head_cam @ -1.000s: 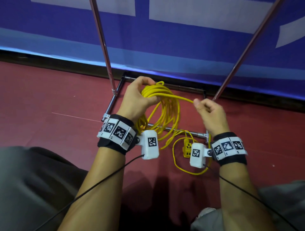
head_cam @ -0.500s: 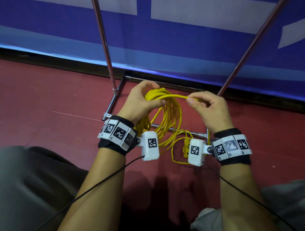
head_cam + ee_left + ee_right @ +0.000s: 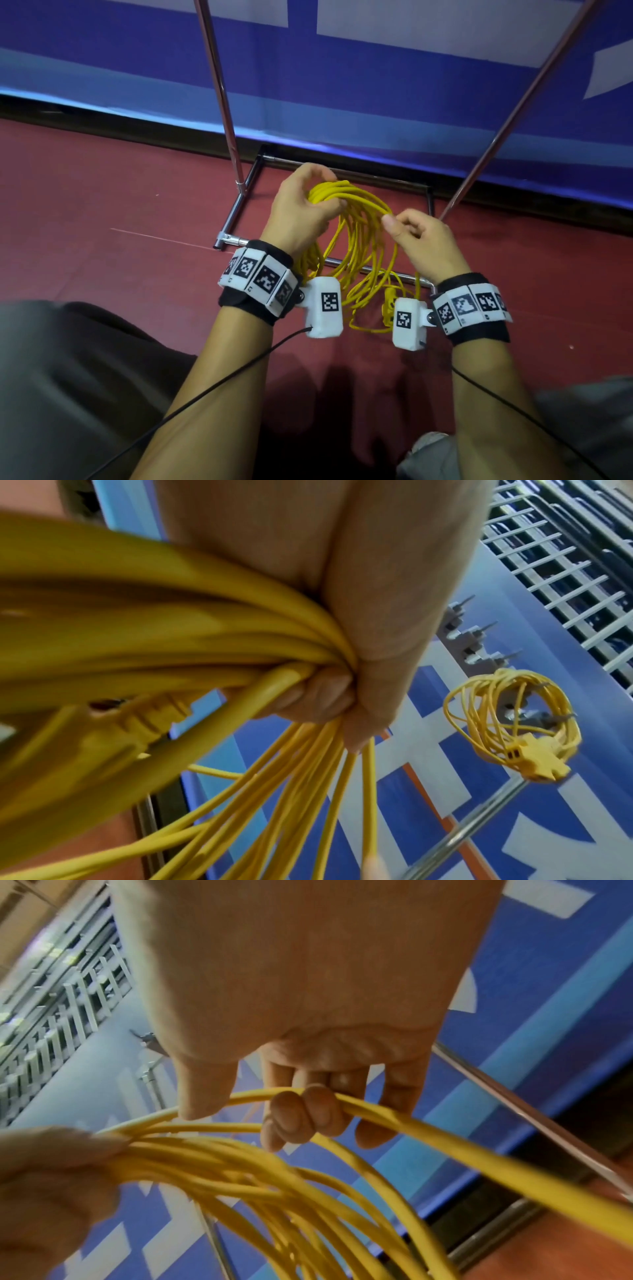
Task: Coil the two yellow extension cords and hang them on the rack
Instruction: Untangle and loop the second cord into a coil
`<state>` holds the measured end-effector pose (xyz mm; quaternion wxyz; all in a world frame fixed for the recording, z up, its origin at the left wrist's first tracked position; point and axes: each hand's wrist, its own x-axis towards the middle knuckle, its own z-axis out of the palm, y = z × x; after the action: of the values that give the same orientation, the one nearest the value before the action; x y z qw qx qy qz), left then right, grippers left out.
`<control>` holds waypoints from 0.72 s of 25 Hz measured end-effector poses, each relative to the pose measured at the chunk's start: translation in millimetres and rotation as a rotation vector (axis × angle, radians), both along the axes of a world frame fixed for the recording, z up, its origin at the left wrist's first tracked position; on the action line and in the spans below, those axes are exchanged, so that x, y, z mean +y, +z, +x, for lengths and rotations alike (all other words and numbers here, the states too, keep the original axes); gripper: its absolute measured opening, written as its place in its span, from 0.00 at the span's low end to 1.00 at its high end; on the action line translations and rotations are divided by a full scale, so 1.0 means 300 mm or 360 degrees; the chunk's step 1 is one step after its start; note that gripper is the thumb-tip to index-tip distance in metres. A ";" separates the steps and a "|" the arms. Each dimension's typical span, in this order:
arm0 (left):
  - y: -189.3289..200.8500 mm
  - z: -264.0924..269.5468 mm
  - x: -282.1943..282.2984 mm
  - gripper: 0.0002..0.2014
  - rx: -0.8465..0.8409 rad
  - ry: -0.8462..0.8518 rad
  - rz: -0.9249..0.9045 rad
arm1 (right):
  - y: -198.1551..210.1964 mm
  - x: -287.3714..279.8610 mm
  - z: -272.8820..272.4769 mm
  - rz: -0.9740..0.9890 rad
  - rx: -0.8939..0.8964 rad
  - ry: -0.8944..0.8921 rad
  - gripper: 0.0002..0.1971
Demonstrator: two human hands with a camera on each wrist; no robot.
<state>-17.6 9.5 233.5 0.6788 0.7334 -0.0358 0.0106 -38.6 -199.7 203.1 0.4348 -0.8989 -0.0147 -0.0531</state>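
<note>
A yellow extension cord (image 3: 359,240) hangs in several loops from my left hand (image 3: 305,205), whose fingers grip the top of the bundle (image 3: 212,647). My right hand (image 3: 411,229) pinches one strand (image 3: 377,1112) at the coil's right side, close to the left hand. The cord's tail and yellow socket end (image 3: 388,305) lie on the floor below my wrists. A second yellow cord (image 3: 514,723) hangs coiled on a hook of the rack, seen only in the left wrist view.
The rack's chrome base frame (image 3: 236,212) and two slanting poles (image 3: 219,85) stand on the red floor (image 3: 102,205) against a blue banner wall (image 3: 376,102). My knees fill the lower corners. Black camera cables trail from both wrists.
My right hand has carried its strand left and down toward the coil, laying another loop. The left hand keeps its grip. The slack on the floor has shortened.
</note>
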 end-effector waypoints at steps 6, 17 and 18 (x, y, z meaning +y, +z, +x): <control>-0.018 0.047 0.087 0.17 0.0073 0.0621 -0.0200 | -0.033 -0.062 -0.010 -0.0305 0.0096 -0.0249 0.09; -0.034 0.010 0.006 0.19 -0.0020 -0.0205 -0.0248 | 0.115 0.129 -0.040 -0.0126 -0.0235 0.0596 0.07; -0.025 0.001 -0.007 0.17 0.0026 -0.0260 -0.0326 | 0.117 0.128 -0.038 -0.0044 -0.0323 0.0506 0.07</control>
<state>-17.2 7.4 225.9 0.7490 0.6549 -0.0885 -0.0472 -50.0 -161.3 238.2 0.4215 -0.8811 -0.2012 -0.0740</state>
